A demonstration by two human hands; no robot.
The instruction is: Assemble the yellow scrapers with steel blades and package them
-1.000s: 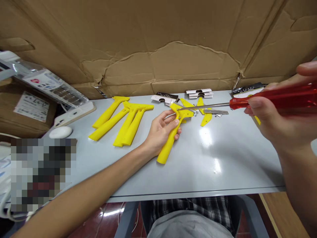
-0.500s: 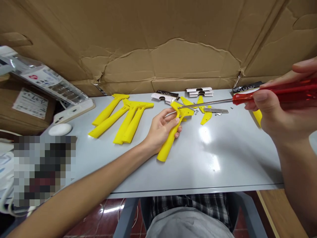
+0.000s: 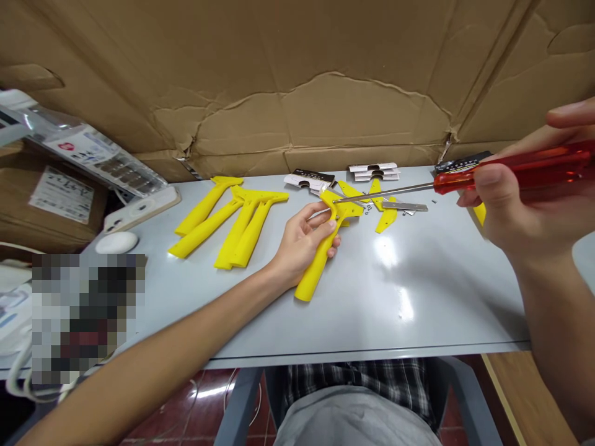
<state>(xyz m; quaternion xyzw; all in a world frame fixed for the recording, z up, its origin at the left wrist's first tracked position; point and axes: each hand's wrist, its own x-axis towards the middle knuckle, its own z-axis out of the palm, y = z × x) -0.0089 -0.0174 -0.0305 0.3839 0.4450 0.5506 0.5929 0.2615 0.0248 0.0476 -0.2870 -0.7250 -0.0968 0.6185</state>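
My left hand [image 3: 300, 243] grips a yellow plastic scraper handle [image 3: 320, 257], its lower end resting on the grey table [image 3: 418, 310]. My right hand [image 3: 520, 204] holds a screwdriver with a red translucent handle [image 3: 520, 172]. Its long metal shaft [image 3: 385, 192] reaches left, and the tip touches the wide head of the yellow handle. A metal blade [image 3: 405, 207] and small screws lie on the table just behind the shaft, beside loose yellow pieces [image 3: 387, 218].
Several more yellow handles [image 3: 232, 223] lie in a group to the left. Small black-and-white packets [image 3: 374, 171] sit by the cardboard wall [image 3: 297, 80] at the back. A white mouse [image 3: 116, 242] and a power strip [image 3: 142, 210] are at the far left.
The screwdriver has risen slightly and my right hand has shifted a little upward. The left hand and yellow handle stay put.
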